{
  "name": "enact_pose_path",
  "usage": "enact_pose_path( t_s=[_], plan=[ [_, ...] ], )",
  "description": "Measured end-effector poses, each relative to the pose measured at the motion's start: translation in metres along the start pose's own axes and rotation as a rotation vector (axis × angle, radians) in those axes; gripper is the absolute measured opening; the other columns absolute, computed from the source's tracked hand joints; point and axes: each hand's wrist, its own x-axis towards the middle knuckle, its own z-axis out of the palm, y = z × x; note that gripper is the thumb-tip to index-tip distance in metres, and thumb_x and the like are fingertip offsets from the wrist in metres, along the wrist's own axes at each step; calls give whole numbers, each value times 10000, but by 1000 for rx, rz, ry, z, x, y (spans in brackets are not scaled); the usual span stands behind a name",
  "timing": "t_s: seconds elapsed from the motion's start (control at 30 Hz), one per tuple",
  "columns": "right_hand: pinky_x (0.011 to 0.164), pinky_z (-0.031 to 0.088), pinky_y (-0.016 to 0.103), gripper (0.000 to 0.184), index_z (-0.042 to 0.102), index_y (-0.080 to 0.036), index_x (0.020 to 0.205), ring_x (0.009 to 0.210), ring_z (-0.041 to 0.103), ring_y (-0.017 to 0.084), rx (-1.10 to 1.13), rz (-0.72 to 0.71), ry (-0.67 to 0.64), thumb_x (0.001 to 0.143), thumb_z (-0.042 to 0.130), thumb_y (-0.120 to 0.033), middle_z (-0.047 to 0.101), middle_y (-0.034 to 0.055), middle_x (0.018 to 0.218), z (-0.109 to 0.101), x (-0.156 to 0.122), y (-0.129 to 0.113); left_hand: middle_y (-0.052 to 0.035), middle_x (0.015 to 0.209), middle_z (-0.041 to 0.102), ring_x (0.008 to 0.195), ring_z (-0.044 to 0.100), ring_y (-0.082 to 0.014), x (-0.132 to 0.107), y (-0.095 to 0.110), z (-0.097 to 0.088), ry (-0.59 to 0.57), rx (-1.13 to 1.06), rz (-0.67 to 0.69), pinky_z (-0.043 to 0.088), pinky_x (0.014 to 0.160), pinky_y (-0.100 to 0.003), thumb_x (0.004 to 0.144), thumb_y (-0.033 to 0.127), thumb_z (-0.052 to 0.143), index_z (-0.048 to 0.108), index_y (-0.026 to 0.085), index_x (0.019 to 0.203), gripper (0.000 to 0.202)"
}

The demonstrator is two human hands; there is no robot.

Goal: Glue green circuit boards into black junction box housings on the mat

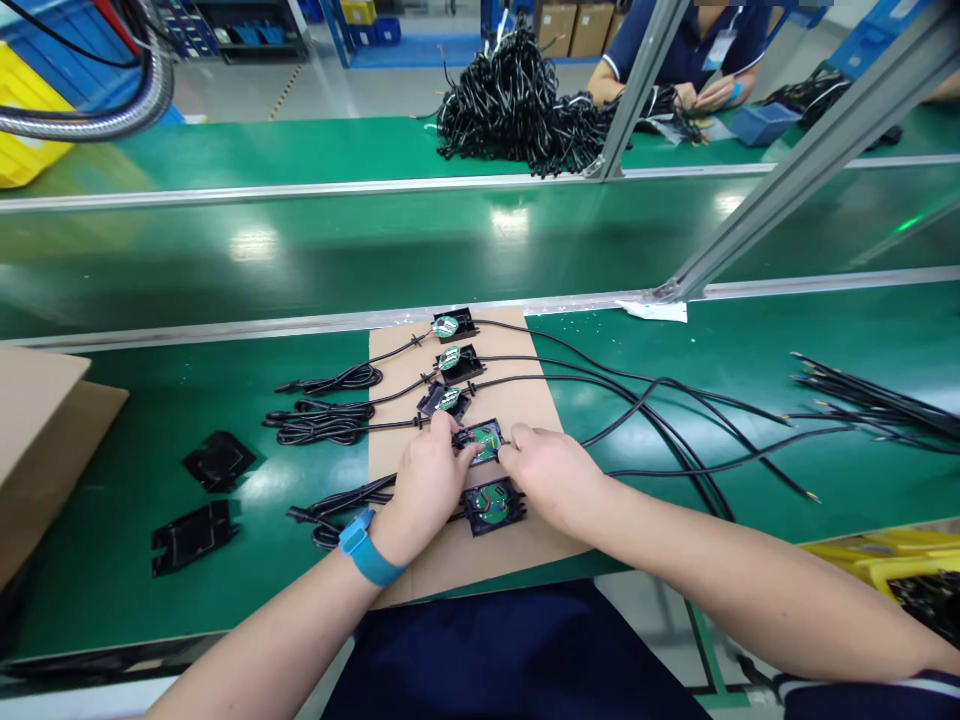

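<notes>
A small open black plastic case (495, 428) with a green circuit board (484, 441) inside lies on a cardboard sheet (517, 560). My left hand (429, 480) grips its left end, fingers bent over the board's edge; a blue band is on that wrist. At its right end, where a cable comes out, my right hand (555, 475) is closed with fingertips on the case edge. Just below sits another case (495, 507) with a board and coloured wires. Above are several more black cases (459, 364) with boards, their boards tilted or partly out. Coiled black cables (319, 422) run off to the left.
Two loose black covers (193, 537) lie at the left, near a cardboard box (45, 430). Long cables (877, 395) stretch across the right side. A metal post (795, 170) rises at the right. Beyond, a co-worker (697, 60) handles wires beside a cable heap (525, 105).
</notes>
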Motion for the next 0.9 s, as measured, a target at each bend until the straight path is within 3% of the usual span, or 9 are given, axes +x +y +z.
enact_pose_path(
  t_s=[0.13,0.27,0.4,0.5,0.7,0.9],
  plan=[
    [629,411,283,141,678,-160,1016,712,611,181,107,-18,40,965,563,-221,639,92,937,7,7,18,-24,752,669,671,664,-208,-4,1,2,-9,39,-21,463,624,-288,839,273,761,513,192,1005,309],
    [672,409,267,157,664,-162,951,769,601,170,193,-80,132,972,621,-311,638,53,878,21,14,33,-59,794,697,708,680,-230,-8,4,0,-67,121,-32,476,654,-304,870,294,731,548,177,1029,269],
    [774,425,324,219,666,-137,961,845,594,213,28,-194,333,1028,508,-272,644,88,876,38,12,33,-69,811,696,747,685,-244,-9,5,-2,-102,133,-30,482,672,-308,868,282,731,557,167,1050,276],
    [839,418,373,266,666,-116,1052,904,594,249,-45,-187,418,1044,452,-273,654,116,932,46,11,32,-72,828,699,768,686,-253,-8,3,-1,-106,89,-17,490,683,-317,868,260,726,563,162,1057,268],
    [751,410,297,311,644,-155,991,829,640,196,177,14,190,1065,396,-326,696,81,920,34,22,33,-116,939,725,907,712,-276,-8,2,4,-130,35,-31,524,792,-342,884,259,706,592,153,1105,271],
    [763,407,268,302,624,-180,1003,855,645,183,288,-2,135,1068,394,-366,697,70,927,31,18,35,-154,989,728,977,711,-300,-9,5,1,-146,27,-22,536,831,-368,898,241,680,578,134,1104,254]
  ],
)
